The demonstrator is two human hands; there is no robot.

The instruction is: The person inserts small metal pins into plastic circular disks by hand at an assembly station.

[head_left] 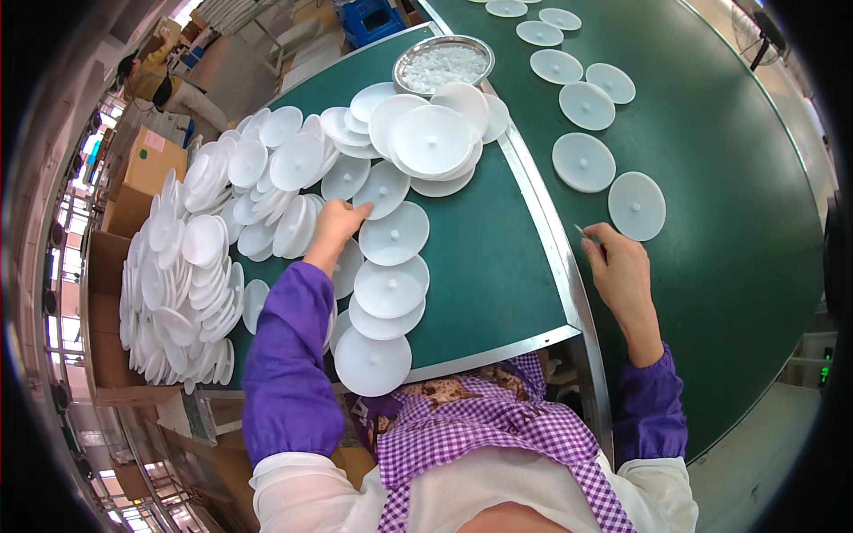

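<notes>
White disc (pixel 382 186) touches my left hand (pixel 339 225), grip unclear; best handled by its rim. My right hand (pixel 620 266), well apart, pinches a small pale piece (pixel 580 230).

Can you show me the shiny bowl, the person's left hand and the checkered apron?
Shiny bowl (pixel 399 65): head view, on the left side of its rim.
Left hand (pixel 337 224): head view, on the back of the hand.
Checkered apron (pixel 480 437): head view, on the purple-and-white cloth at its front.
</notes>
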